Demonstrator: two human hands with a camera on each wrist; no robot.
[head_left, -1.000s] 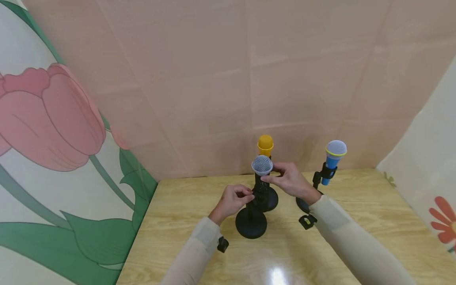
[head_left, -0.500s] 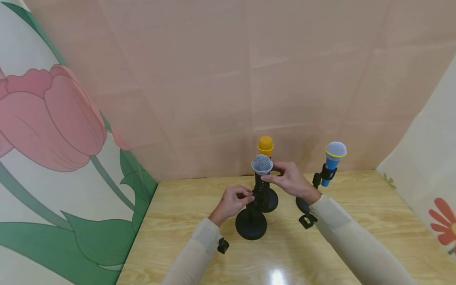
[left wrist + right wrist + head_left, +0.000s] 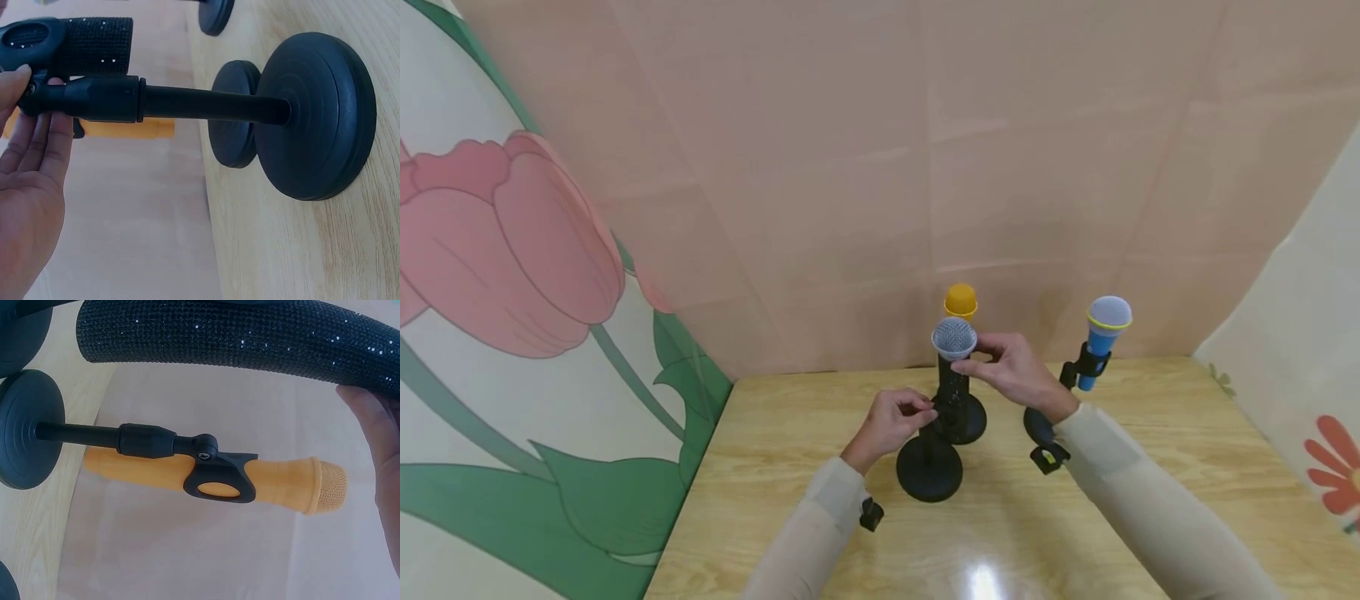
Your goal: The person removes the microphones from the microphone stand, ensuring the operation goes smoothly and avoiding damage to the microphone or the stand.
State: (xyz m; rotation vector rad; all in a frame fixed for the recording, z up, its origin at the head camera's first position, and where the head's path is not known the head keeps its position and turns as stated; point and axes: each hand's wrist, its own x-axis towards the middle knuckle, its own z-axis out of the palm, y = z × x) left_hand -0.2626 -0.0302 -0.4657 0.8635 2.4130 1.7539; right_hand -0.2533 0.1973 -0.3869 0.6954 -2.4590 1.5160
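Note:
A black glitter microphone (image 3: 953, 379) with a silver grille stands upright in the clip (image 3: 30, 36) of the nearest black stand (image 3: 928, 477). My right hand (image 3: 983, 363) pinches the microphone just under the grille; in the right wrist view its body (image 3: 250, 337) runs across the top, beside my fingers (image 3: 380, 444). My left hand (image 3: 925, 408) grips the clip at the top of the stand's pole (image 3: 206, 103), thumb and fingers (image 3: 37, 144) around it. The stand's round base (image 3: 315, 119) sits on the wooden table (image 3: 1150, 450).
An orange microphone (image 3: 960, 300) stands clipped in a second stand (image 3: 28, 428) right behind the black one. A blue microphone (image 3: 1101, 337) is in a third stand (image 3: 1036, 427) at the right. Pink wall panels close off the table's back edge, and a floral panel its left.
My right hand has risen slightly, and the black microphone has come up a little in the clip. The left hand stays on the clip.

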